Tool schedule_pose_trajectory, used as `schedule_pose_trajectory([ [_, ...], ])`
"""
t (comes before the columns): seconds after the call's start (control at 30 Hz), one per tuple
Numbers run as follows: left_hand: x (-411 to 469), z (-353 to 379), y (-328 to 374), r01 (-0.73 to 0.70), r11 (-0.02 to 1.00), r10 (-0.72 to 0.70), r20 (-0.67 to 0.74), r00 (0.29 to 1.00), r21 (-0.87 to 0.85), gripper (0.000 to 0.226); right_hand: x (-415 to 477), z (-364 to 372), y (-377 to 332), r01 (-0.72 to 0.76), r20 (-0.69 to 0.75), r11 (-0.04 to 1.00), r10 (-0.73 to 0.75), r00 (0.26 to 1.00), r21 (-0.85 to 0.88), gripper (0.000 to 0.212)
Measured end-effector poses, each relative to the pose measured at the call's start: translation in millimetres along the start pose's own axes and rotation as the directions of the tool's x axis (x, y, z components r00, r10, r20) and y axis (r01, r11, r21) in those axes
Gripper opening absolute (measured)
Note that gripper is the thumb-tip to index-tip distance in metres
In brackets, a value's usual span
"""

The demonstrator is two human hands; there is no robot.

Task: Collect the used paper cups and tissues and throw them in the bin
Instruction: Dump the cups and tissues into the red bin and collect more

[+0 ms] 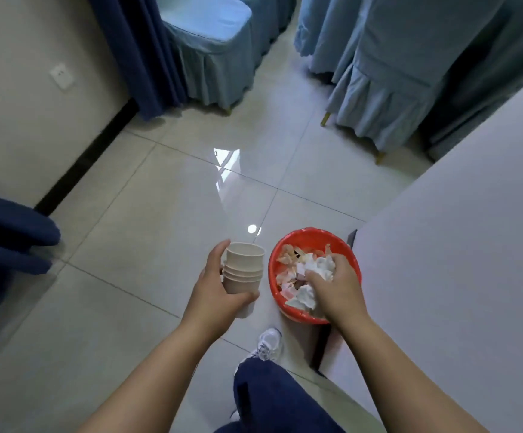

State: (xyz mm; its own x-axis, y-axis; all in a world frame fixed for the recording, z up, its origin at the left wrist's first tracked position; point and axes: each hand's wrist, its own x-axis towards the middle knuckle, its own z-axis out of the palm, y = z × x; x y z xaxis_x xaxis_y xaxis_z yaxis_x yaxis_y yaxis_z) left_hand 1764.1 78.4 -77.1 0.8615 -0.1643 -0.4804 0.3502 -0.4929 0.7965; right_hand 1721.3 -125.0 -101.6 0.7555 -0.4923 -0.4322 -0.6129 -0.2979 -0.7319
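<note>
The right hand (336, 285) clutches crumpled tissues (321, 266) over the red bin (285, 307), about to release them. The left hand (214, 289) grips stacked cups (244, 270) beside it, likely next.

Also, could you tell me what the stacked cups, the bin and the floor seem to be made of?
Stacked cups, in the left hand: probably paper, matte beige, rolled rims. Bin: glossy red, wrinkled over the rim, likely a thin plastic liner; the bin underneath is hidden. Floor: glazed tile, judging by reflections and grout lines.
</note>
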Motion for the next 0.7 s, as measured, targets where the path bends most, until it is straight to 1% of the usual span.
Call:
schedule_pose_trajectory([
  [0.13, 66, 37, 5, 0.021, 0.997, -0.036, 0.193, 0.981, 0.080, 0.092, 42, -1, 22, -0.155, -0.119, 0.988, 0.156, 0.981, 0.017, 0.052],
  [0.23, 103, 66, 3, 0.021, 0.990, -0.065, 0.319, 0.946, 0.140, 0.086, 59, 3, 44, -0.272, -0.148, 0.962, 0.273, 0.950, 0.027, 0.047],
  [0.4, 167, 111, -12, 0.021, 0.960, -0.146, 0.434, 0.889, 0.279, 0.092, 93, 20, 86, -0.421, -0.197, 0.902, 0.432, 0.880, 0.097, 0.049],
  [0.5, 206, 139, -26, -0.032, 0.929, -0.166, 0.492, 0.855, 0.369, 0.096, 116, 36, 114, -0.483, -0.229, 0.865, 0.501, 0.835, 0.134, 0.048],
  [0.57, 234, 161, -38, -0.085, 0.910, -0.169, 0.550, 0.818, 0.406, 0.099, 133, 47, 134, -0.516, -0.236, 0.842, 0.539, 0.808, 0.157, 0.053],
  [0.63, 255, 181, -47, -0.160, 0.886, -0.165, 0.618, 0.769, 0.435, 0.101, 150, 59, 151, -0.521, -0.232, 0.829, 0.557, 0.797, 0.202, 0.057],
  [0.7, 270, 197, -53, -0.234, 0.856, -0.159, 0.665, 0.730, 0.461, 0.102, 161, 70, 166, -0.511, -0.221, 0.811, 0.574, 0.788, 0.283, 0.062],
])
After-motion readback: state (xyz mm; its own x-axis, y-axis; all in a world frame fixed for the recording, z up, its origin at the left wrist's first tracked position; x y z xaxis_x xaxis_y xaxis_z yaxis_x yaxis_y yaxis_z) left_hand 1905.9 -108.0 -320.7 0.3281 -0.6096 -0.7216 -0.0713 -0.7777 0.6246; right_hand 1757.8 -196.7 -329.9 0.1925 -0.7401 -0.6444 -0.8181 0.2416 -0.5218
